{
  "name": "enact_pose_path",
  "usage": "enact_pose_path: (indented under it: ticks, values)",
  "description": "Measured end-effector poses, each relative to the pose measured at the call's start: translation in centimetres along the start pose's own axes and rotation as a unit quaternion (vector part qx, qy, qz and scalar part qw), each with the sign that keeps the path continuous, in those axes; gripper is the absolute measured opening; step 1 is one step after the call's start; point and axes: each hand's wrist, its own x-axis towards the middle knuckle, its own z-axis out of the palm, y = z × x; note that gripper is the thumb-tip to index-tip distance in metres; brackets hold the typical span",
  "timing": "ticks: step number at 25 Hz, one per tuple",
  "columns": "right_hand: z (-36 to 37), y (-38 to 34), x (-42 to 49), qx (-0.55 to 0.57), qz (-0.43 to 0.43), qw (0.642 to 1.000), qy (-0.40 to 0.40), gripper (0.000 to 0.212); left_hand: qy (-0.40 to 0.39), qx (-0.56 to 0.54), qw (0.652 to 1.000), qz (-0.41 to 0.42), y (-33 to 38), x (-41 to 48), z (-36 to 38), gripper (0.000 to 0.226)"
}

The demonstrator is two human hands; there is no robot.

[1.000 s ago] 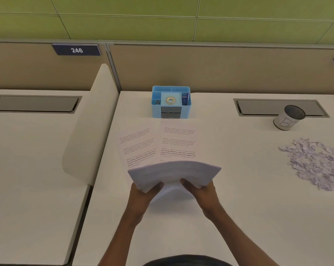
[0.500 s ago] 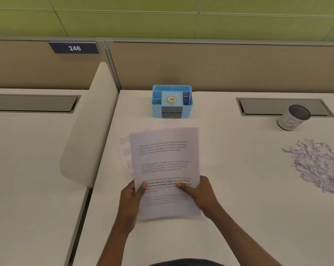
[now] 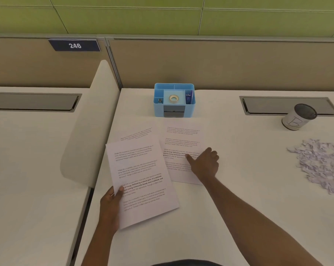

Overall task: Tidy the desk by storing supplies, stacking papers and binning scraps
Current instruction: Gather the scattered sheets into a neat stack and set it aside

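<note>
Printed sheets are not yet one stack. A tilted sheet (image 3: 141, 181) is pinched at its left edge between the thumb and fingers of the left grip (image 3: 109, 205). A flat sheet (image 3: 181, 139) lies on the desk (image 3: 239, 198) just in front of the blue organiser (image 3: 158, 110). A third sheet (image 3: 135, 134) peeks out from under the tilted one, in front of the organiser and a little to its left.

The likeliest fault is a fanned or creased pile. The flat sheet sits square to the organiser while the tilted one is askew, so joining them without squaring the edges would leave corners sticking out. A one-edge pinch also lets the free side sag and catch. Dragging the flat sheet by thumb pressure alone could buckle it. The half-hidden third sheet could be missed. A wide sweep of the right arm could scatter the paper scraps (image 3: 319, 164), well to the organiser's right.

The right grip (image 3: 204, 162) rests on the flat sheet's right side, thumb stretched across the print, fingers curled at the edge; whether they have got under the paper cannot be told. That sheet extends from this grip toward the organiser. The tilted sheet's right edge overlaps it, near the thumb but not touching it.
</note>
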Motion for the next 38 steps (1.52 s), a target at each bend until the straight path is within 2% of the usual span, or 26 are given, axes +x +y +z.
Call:
enact_pose_path:
  ticks: [3,9,13,17,18,21,23,26,30,32,35,37,38]
  values:
    - [1.0,-1.2,0.2,-0.062,-0.003,0.998,0.008,0.092,0.002,0.012,1.000,0.006,-0.1,0.3,0.2,0.021]
    - [0.7,-1.4,0.1,-0.022,0.019,0.999,-0.028,0.090,-0.011,0.053,0.998,0.023,-0.8,0.4,0.4,0.021]
    - [-0.3,-0.6,-0.2,0.073,0.090,0.990,-0.076,0.077,-0.002,0.069,0.998,0.015,-0.9,0.6,0.5,0.018]
    - [-1.2,1.5,-0.5,0.219,0.106,0.966,-0.084,0.039,0.008,0.062,0.998,0.002,-0.7,0.4,0.7,0.018]
    - [-1.7,2.0,-0.5,0.250,0.105,0.960,-0.077,0.036,0.006,0.064,0.998,-0.001,-0.7,0.4,0.7,0.019]
    - [-4.5,2.5,-1.0,0.287,0.072,0.954,-0.047,0.048,0.005,0.071,0.997,-0.015,-0.7,0.6,0.4,0.018]
    - [-6.8,2.4,-1.5,0.329,0.035,0.943,-0.038,0.038,0.009,0.073,0.997,-0.022,-0.6,0.8,0.4,0.018]
    - [-9.5,1.8,-2.9,0.425,-0.005,0.899,-0.104,0.030,0.006,0.065,0.997,-0.027,-0.5,0.9,0.4,0.020]
    - [-9.7,0.1,-5.8,0.512,0.009,0.825,-0.240,0.041,0.013,0.072,0.997,-0.032,-0.3,0.8,0.6,0.019]
    - [-8.5,-0.5,-7.1,0.516,-0.003,0.805,-0.292,0.045,0.020,0.075,0.996,-0.037,0.0,0.7,0.8,0.018]
    - [-5.5,-0.5,-8.4,0.500,-0.009,0.795,-0.343,0.049,0.026,0.088,0.995,-0.046,0.1,0.7,0.9,0.017]
    - [-3.1,-0.4,-9.0,0.464,-0.031,0.818,-0.339,0.050,0.023,0.085,0.995,-0.046,0.0,0.6,0.8,0.025]
    - [-2.0,-0.4,-9.3,0.429,-0.049,0.845,-0.316,0.050,0.013,0.082,0.996,-0.044,-0.1,0.6,0.6,0.031]
